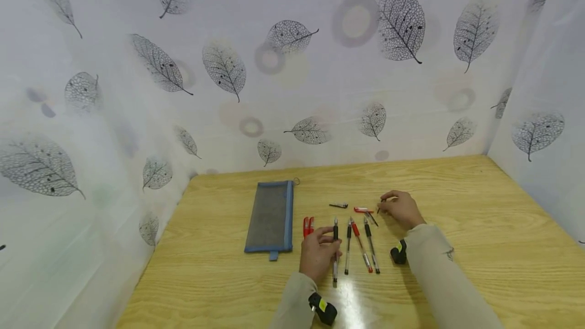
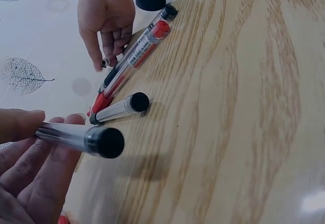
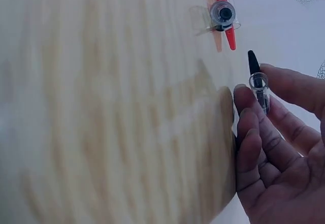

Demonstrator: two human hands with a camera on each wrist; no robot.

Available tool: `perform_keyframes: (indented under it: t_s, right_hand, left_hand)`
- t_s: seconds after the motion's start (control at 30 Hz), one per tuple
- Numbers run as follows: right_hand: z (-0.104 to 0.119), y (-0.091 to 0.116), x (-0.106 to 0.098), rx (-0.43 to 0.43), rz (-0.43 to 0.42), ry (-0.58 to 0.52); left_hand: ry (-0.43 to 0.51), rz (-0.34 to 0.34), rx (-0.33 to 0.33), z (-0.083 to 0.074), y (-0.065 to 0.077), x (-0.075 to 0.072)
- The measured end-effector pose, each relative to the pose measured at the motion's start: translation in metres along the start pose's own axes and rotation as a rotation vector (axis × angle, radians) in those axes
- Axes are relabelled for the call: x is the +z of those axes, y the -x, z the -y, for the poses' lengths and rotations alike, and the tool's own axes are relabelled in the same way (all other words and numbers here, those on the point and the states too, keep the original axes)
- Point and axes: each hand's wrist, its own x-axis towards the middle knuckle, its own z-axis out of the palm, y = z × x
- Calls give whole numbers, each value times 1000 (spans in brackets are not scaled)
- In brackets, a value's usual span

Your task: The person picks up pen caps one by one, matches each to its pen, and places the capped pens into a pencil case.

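My left hand (image 1: 318, 255) pinches a black gel pen (image 1: 335, 232) between thumb and fingers, its tip pointing away from me. In the left wrist view the dark end plug of this pen (image 2: 105, 141) faces the camera, raised off the table. Farther right, my right hand (image 1: 403, 209) pinches a clear pen cap with a black clip (image 3: 259, 82) between thumb and fingertips. Uncapped pens lie between the hands: a black one (image 1: 348, 248), a red one (image 1: 362, 248) and another black one (image 1: 372, 249).
A blue-edged mesh zip pouch (image 1: 268, 217) lies to the left. Red caps (image 1: 306, 225) sit beside my left hand. A black-clip cap (image 1: 339, 205) and a red cap (image 1: 363, 210) lie beyond the pens. Leaf-printed curtain (image 1: 292, 95) surrounds the wooden table (image 1: 205, 268).
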Motion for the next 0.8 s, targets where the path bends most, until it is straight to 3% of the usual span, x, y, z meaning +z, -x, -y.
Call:
perform_keyframes:
  t_s: [0.2,0.53,0.8]
  right_hand:
    - [-3,3,-3,-26,-49,-89]
    - [3,13,6,-98,-97,-286]
    - [26,26,25,-163,-118,-291]
  left_hand:
    - [-6,-10,48,3,0,-1]
    - [63,40,66,3,1,-4]
    - [87,65,51,4,2,-4]
